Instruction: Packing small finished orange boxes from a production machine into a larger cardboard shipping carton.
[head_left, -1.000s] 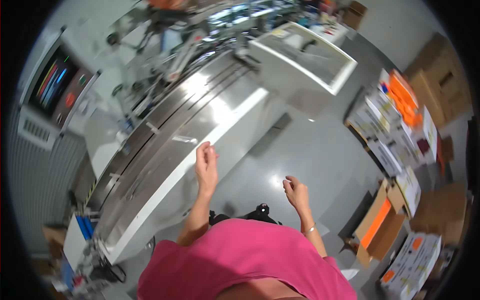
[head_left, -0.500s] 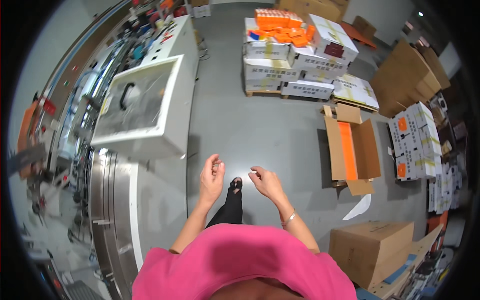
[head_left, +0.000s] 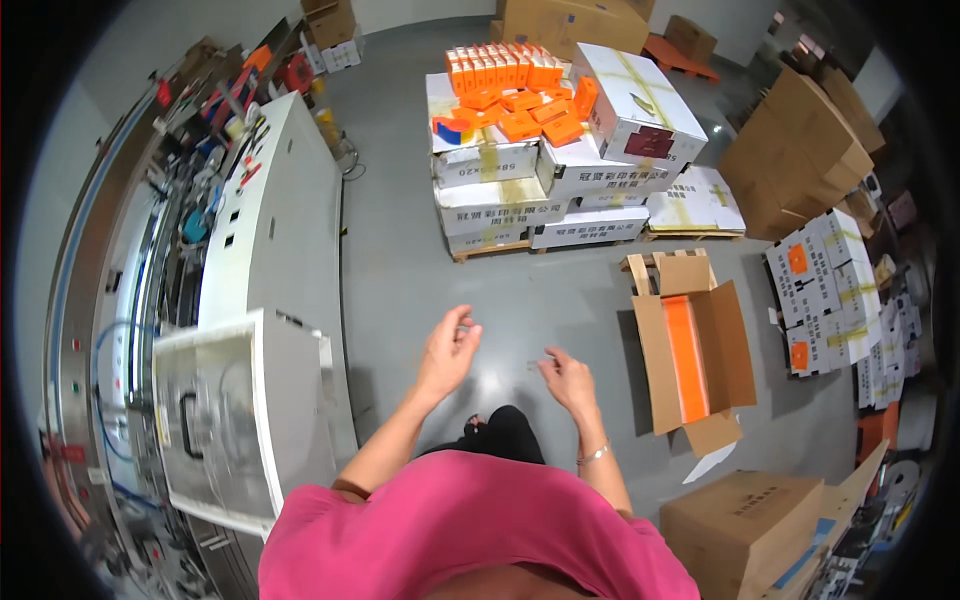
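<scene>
My left hand [head_left: 449,355] is held out over the grey floor, its fingers loosely bent and apart, with nothing in it. To its right, my right hand [head_left: 570,382] hangs in the air, also empty and with its fingers parted. Neither touches anything. Closest to the right hand is an open brown carton [head_left: 737,345] with an orange layer [head_left: 686,358] inside. Ahead, small orange boxes [head_left: 520,125] lie loose and in an upright row on a stack of white cartons [head_left: 490,215].
At left runs a long machine with a white cabinet [head_left: 275,215] and a clear-lidded cover [head_left: 215,415]. A closed brown carton [head_left: 740,520] sits at lower right. White cartons [head_left: 825,290] and brown cardboard [head_left: 790,160] stand farther right. The stack ahead rests on a wooden pallet [head_left: 490,252].
I have stepped forward: the carton stack, open carton and machine cover appear nearer or lower in view. My hands have moved farther apart, both still empty.
</scene>
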